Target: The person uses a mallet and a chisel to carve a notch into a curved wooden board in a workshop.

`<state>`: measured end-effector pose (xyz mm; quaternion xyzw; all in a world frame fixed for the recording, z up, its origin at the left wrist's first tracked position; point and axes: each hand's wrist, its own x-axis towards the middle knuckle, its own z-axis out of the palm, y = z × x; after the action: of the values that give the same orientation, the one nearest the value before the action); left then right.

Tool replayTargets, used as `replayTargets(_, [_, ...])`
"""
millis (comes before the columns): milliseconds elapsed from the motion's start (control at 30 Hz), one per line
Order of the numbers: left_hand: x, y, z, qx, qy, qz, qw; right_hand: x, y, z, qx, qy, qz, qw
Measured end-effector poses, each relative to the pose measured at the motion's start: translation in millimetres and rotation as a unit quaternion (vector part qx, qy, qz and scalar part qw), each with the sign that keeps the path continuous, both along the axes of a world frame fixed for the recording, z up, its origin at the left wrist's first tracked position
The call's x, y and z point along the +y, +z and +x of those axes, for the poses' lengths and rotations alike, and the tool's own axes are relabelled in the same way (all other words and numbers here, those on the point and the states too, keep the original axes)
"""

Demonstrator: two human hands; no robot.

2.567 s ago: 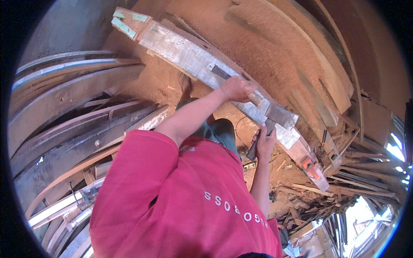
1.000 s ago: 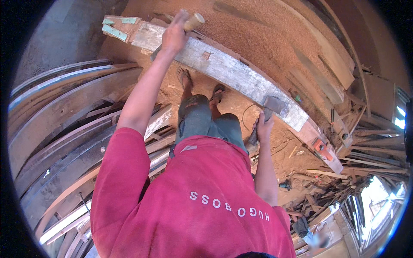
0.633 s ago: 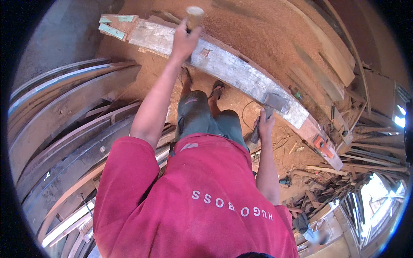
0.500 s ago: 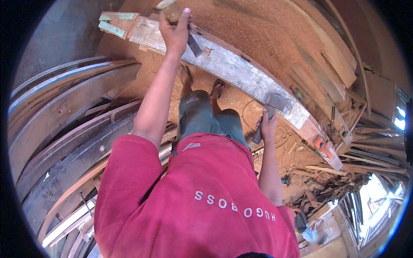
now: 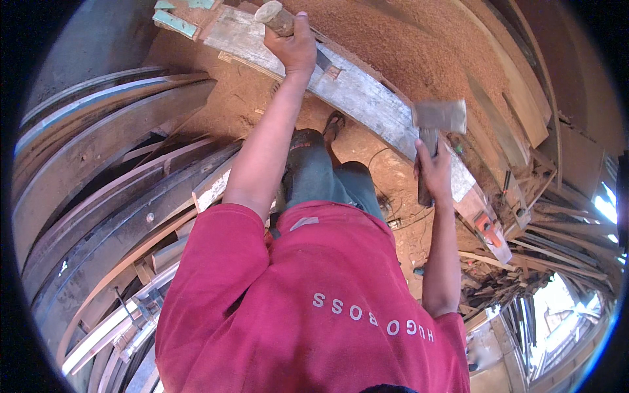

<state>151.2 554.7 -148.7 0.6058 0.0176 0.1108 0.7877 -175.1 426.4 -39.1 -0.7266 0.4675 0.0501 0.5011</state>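
Note:
My left hand (image 5: 293, 49) is closed around a chisel (image 5: 278, 19). Its thick, round wooden handle end points up and left, and its dark blade reaches down to a small cut notch (image 5: 333, 71) in the long, pale, curved plank (image 5: 373, 98). Whether the blade tip touches the wood cannot be seen clearly. On the other side, my right hand (image 5: 434, 169) grips a mallet (image 5: 440, 116) by its dark handle. The mallet's block-shaped head, slightly blurred, is held up over the right part of the plank, apart from the chisel.
An orange tool (image 5: 488, 228) rests at the plank's right end. Curved boards (image 5: 98, 124) are stacked along the left. Sawdust (image 5: 406, 46) lies heaped beyond the plank, with loose boards at the far right. Scrap wood (image 5: 563, 236) and a cable are on the right.
The mallet has risen, its head turned more sideways. My left hand has shifted right with the chisel, bringing the blade to the notch. The view has moved slightly.

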Motion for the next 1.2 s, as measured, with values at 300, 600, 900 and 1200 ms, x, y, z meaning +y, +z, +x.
replayTargets(300, [-9.5,21.4,-34.0,-0.104,-0.045,0.140,0.984,-9.2,125.2,173.8,-0.168,0.299,-0.211,0.915])
replayTargets(600, [-5.3,16.7,-35.9,-0.062,-0.053,0.111,0.991,18.3,148.8,252.3,-0.345,0.418,-0.428,0.723])
replayTargets(900, [-2.3,16.1,-34.8,-0.021,-0.035,0.063,0.997,21.5,200.9,275.6,-0.330,0.408,-0.390,0.757])
replayTargets(1200, [-6.9,7.9,-22.7,-0.067,-0.013,0.046,0.997,35.4,163.8,269.0,-0.105,0.531,-0.358,0.761])
